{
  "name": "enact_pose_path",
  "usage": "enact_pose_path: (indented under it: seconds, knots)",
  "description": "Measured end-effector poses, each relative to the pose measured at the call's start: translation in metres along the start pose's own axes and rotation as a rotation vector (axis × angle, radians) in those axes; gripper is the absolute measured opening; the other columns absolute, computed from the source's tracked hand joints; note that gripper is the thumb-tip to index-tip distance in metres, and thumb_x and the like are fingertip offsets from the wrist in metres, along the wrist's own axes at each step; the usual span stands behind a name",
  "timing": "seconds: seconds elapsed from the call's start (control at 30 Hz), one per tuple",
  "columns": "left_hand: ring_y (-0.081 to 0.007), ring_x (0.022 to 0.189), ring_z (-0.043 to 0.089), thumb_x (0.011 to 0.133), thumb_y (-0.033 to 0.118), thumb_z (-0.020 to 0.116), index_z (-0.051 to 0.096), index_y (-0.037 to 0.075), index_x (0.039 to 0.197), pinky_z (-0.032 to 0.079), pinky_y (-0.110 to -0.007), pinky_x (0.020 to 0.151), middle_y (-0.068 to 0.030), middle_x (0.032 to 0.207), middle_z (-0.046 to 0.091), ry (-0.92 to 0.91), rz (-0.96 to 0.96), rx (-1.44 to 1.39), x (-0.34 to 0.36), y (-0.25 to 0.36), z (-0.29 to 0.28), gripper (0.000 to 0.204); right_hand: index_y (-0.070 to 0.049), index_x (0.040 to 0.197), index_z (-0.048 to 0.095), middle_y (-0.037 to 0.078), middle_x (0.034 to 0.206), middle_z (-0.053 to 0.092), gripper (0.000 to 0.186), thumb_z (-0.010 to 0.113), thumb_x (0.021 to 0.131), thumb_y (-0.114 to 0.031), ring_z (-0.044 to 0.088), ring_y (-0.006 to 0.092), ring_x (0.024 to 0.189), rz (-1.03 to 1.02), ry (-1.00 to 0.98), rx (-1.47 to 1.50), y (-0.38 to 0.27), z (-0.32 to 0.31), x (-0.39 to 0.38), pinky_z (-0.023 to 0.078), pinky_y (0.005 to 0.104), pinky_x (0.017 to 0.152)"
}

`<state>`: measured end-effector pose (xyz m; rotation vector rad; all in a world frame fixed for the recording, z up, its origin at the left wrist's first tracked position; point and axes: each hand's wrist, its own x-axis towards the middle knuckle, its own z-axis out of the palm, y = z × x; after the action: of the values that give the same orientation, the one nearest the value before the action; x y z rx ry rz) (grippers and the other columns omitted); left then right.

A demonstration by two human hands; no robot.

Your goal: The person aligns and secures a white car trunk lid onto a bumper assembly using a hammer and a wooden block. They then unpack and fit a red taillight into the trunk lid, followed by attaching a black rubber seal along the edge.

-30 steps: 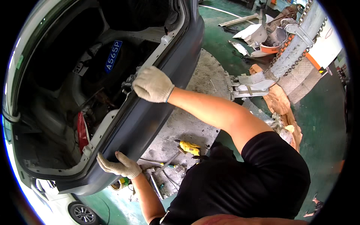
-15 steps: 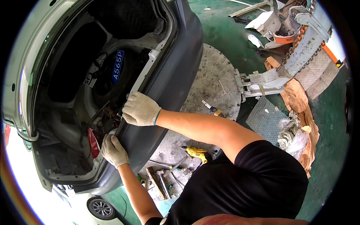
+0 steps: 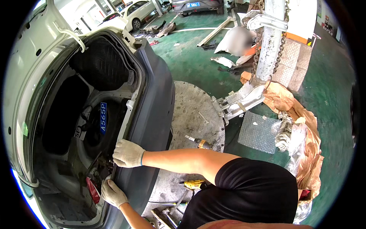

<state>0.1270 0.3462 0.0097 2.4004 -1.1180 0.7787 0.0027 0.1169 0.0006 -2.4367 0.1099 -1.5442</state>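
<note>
The dark grey rear bumper (image 3: 152, 99) of a car with its trunk standing open runs along my near side. My right hand (image 3: 129, 154), in a knitted off-white glove, is closed over the bumper's upper edge beside the trunk sill. Lower down that edge, my left hand (image 3: 113, 193), gloved the same way, has its fingers curled over the rim. The fingertips of both hands are partly hidden. Just inside the trunk (image 3: 68, 202), next to my left hand, lies a red packet (image 3: 92, 190). A blue plate (image 3: 103, 118) rests deeper in the spare-wheel well.
On the round grey platform (image 3: 190, 99) lie a wrench (image 3: 204, 117), a screwdriver-like tool (image 3: 198, 142) and a yellow power drill (image 3: 193, 184). A chained metal post (image 3: 270, 49) with a clamp arm (image 3: 240, 101) stands beyond. Bubble wrap (image 3: 258, 131) and brown paper (image 3: 309, 145) cover floor at right.
My view has tilted upward, bringing parked cars at the back into sight. Both hands keep their places on the bumper edge.
</note>
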Motion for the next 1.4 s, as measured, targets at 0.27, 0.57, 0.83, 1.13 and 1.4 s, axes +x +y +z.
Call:
enact_pose_path:
  seconds: [0.27, 0.57, 0.83, 1.13, 1.4]
  knots:
    - [-0.0368, 0.118, 0.068, 0.111, 0.043, 0.051, 0.076, 0.003, 0.115, 0.049, -0.051, 0.103, -0.0148, 0.126, 0.075, -0.003, -0.016, -0.019, -0.004, -0.004, 0.004, 0.047, -0.011, 0.074, 0.064, 0.005, 0.076, 0.064, 0.026, 0.069, 0.093, -0.027, 0.062, 0.0259, 0.085, -0.016, -0.017, -0.028, -0.001, 0.003, -0.003, 0.047, 0.0414, 0.084]
    - [-0.0375, 0.107, 0.071, 0.109, 0.035, 0.054, 0.078, 0.003, 0.110, 0.054, -0.050, 0.095, -0.0162, 0.117, 0.077, 0.120, 0.067, -0.006, -0.004, -0.004, 0.006, 0.040, -0.012, 0.071, 0.064, 0.005, 0.075, 0.064, 0.027, 0.069, 0.093, -0.028, 0.062, 0.0263, 0.083, -0.020, -0.023, -0.054, -0.003, 0.003, -0.001, 0.048, 0.0418, 0.083]
    - [-0.0383, 0.114, 0.069, 0.105, 0.035, 0.060, 0.076, 0.006, 0.112, 0.050, -0.052, 0.101, -0.0165, 0.124, 0.075, 0.031, -0.027, -0.049, -0.007, -0.001, -0.010, 0.034, -0.013, 0.070, 0.064, 0.006, 0.075, 0.065, 0.032, 0.065, 0.095, -0.032, 0.064, 0.0279, 0.085, -0.029, -0.060, -0.053, -0.012, -0.003, 0.005, 0.049, 0.0432, 0.083]
    - [-0.0348, 0.113, 0.069, 0.100, 0.033, 0.067, 0.074, 0.008, 0.105, 0.049, -0.051, 0.102, -0.0124, 0.119, 0.076, 0.160, 0.048, -0.018, -0.007, 0.000, 0.001, 0.026, -0.012, 0.078, 0.068, 0.007, 0.079, 0.068, 0.024, 0.066, 0.095, -0.028, 0.066, 0.0287, 0.087, -0.038, -0.095, -0.108, -0.002, 0.001, 0.002, 0.050, 0.0450, 0.086]
    - [-0.0336, 0.122, 0.067, 0.106, 0.038, 0.059, 0.076, 0.009, 0.114, 0.045, -0.049, 0.108, -0.0113, 0.126, 0.076, 0.077, -0.006, -0.012, -0.008, 0.001, -0.001, 0.034, -0.012, 0.080, 0.072, 0.008, 0.081, 0.072, 0.023, 0.068, 0.095, -0.028, 0.068, 0.0285, 0.089, -0.021, -0.085, -0.102, 0.001, 0.005, 0.001, 0.051, 0.0448, 0.089]
